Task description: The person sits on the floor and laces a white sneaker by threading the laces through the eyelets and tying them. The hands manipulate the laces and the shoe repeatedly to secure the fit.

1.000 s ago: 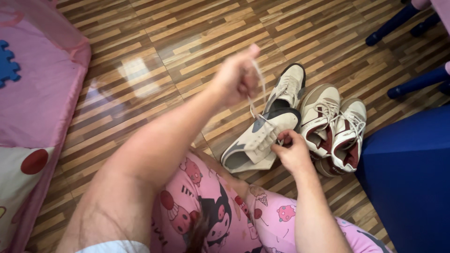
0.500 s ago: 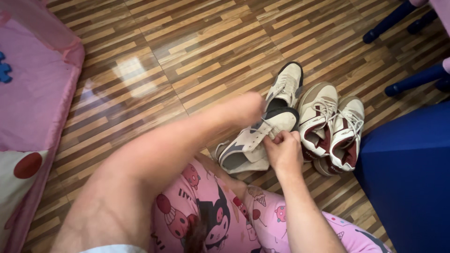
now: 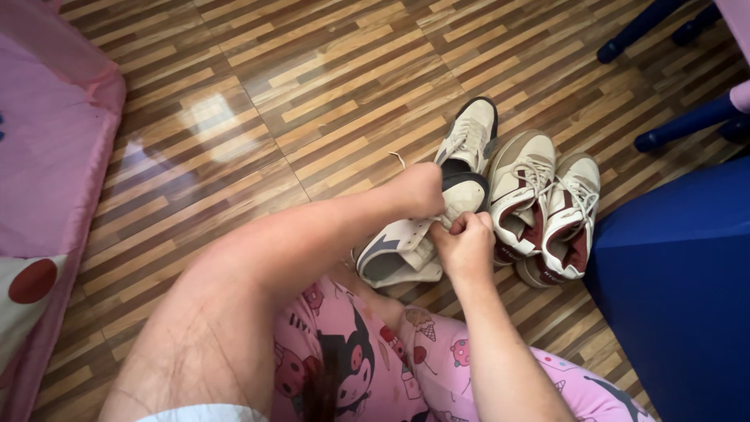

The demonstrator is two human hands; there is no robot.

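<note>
A cream-and-grey sneaker [image 3: 406, 246] is seen lying on the wooden floor [image 3: 234, 117], just beside a maroon-trimmed pair [image 3: 543, 207]. Its white lace [image 3: 400, 159] is pinched in the closed left hand [image 3: 418, 190]. The right hand [image 3: 465, 244] is closed on the sneaker's lacing.

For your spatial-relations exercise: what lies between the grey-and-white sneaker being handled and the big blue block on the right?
In the head view, a pair of white-and-maroon sneakers stands between the grey-and-white sneaker and the blue block.

Bright, even daylight; glare patch on wood floor [image 3: 205, 117] (upper left); slight edge distortion, forearm soft.
</note>
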